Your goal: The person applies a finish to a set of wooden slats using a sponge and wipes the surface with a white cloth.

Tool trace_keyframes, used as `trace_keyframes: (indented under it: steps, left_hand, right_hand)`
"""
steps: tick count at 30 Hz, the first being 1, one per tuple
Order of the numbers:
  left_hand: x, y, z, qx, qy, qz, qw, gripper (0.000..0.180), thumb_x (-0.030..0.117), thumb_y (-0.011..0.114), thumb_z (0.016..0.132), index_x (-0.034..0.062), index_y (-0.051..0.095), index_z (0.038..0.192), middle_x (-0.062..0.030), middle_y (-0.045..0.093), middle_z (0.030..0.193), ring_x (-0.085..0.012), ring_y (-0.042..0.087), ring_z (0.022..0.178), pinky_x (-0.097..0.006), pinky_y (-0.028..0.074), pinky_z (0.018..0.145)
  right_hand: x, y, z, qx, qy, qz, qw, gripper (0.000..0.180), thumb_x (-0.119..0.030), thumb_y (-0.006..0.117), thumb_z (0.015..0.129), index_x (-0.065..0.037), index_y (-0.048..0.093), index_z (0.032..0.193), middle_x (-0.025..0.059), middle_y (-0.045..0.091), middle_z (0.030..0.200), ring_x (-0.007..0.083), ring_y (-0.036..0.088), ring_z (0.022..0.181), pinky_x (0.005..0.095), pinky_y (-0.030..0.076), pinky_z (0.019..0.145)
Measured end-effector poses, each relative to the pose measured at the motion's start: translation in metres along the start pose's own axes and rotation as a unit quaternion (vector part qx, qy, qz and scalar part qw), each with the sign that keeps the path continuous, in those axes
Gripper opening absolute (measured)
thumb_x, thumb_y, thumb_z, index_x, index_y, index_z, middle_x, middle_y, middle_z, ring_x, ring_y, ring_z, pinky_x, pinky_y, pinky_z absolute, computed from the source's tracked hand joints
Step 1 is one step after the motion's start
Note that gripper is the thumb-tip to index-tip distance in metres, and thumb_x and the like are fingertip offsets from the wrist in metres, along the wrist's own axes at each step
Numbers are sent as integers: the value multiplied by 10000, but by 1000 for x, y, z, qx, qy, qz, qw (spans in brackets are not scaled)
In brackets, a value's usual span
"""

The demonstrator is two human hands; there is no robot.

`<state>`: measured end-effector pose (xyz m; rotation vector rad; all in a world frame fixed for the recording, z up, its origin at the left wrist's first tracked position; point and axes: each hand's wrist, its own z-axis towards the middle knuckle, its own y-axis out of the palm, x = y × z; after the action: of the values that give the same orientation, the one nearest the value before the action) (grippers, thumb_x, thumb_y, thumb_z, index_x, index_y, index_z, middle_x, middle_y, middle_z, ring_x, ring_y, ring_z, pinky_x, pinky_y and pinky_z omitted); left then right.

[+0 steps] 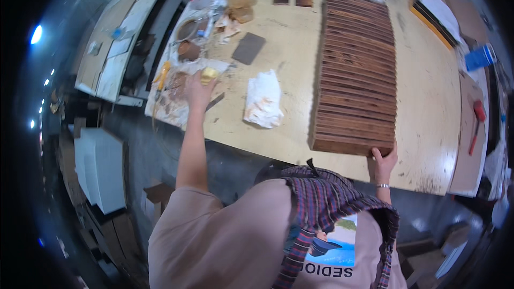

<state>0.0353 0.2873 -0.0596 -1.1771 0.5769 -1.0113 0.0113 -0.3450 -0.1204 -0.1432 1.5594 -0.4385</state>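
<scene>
Ribbed dark-wood block (354, 75) lies on a pale, stained tabletop (292, 48). Right hand (385, 161): thumb against block's near right corner, finger closure indeterminable. Left of block, left hand (198, 93) pinches a yellow pad (209, 75); lower, grey floor (144, 155).

Wood slats (356, 69): dark brown, ridged, close-packed in long row, right of centre. Sponge-like block (209, 75): pale yellow, small, left of centre.

A woodworking workshop: stained worktable (428, 101), dark wooden slats (354, 75), red hand tool (478, 111).
</scene>
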Motion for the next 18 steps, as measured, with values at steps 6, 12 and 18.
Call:
trace_keyframes:
  steps: [6,12,18]
  left_hand:
    - [51,-19,-8,-44,-81,-368,925,408,180,766,862,5,635,1207,-64,690,936,-184,643,806,-326,523,747]
    - [253,-69,-100,-208,160,-466,845,487,141,761,819,47,626,1277,-91,672,1135,-223,620,1052,-367,490,944]
    - [427,-68,-152,-171,409,-416,794,496,91,712,772,49,625,1259,-151,632,1183,-342,570,1119,-435,477,979]
  right_hand:
    - [-25,6,7,12,-38,-89,995,875,-254,882,643,34,514,1382,226,584,1323,372,556,1248,434,438,1082]
    - [-20,-15,19,-75,-98,-158,980,1012,-231,922,629,0,434,1485,207,517,1453,331,500,1344,409,392,1150]
    - [-54,-23,35,-167,-95,-164,968,1055,-283,913,610,-6,406,1492,235,488,1468,395,455,1355,460,341,1176]
